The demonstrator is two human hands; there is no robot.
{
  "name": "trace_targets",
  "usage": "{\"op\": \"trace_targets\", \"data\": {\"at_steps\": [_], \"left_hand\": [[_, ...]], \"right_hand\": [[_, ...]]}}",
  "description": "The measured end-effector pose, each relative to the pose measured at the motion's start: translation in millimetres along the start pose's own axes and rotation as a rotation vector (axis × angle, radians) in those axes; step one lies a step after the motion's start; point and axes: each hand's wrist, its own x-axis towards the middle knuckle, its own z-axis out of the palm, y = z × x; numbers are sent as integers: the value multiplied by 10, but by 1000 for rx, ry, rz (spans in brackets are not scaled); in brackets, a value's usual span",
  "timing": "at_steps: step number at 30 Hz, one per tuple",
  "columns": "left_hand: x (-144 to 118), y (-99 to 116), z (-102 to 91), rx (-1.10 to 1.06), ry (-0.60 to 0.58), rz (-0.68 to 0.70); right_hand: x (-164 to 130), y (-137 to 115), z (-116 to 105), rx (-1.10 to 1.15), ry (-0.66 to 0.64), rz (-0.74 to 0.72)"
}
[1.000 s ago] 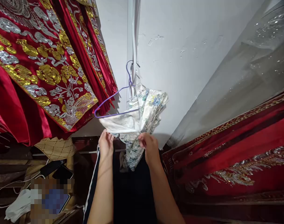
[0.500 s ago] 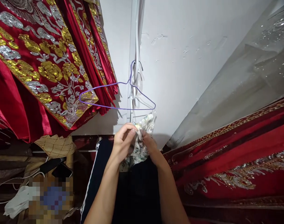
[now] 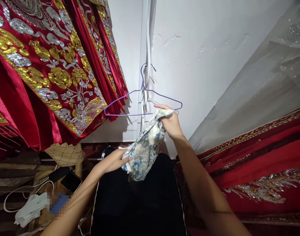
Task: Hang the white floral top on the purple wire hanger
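Red embroidered drapery (image 3: 63, 78) fills the upper left. Purple hanger (image 3: 143, 87) hangs at upper centre. Floral cloth (image 3: 146, 149) — bunched — sits at centre, its top overlapping the hanger's lower bar. Right hand (image 3: 170, 123), right of centre: partly closed, gripping the cloth's upper end. Left hand (image 3: 117, 159), left of centre: fingers curled, holding its lower-left edge.

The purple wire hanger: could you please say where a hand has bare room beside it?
Likely over the white wall, between the hanger and the sloping translucent plastic sheet. It is crowded at left, where red embroidered fabric shows behind the hanger, and below, where the right hand and left hand hold blue-and-white patterned cloth.
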Motion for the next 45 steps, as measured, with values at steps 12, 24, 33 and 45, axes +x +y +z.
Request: {"op": "trace_targets", "data": {"at_steps": [12,24,33,45], "left_hand": [[190,142,-900,523,213,19],[397,458,-1140,705,479,15],[802,732,-1151,511,570,208],[859,705,-1170,632,535,211]], "right_hand": [[292,221,-340,-341,-195,142],[162,218,-310,-335,-296,90],[-50,137,-299,-273,-253,26],[439,122,-1216,-685,90,36]]}}
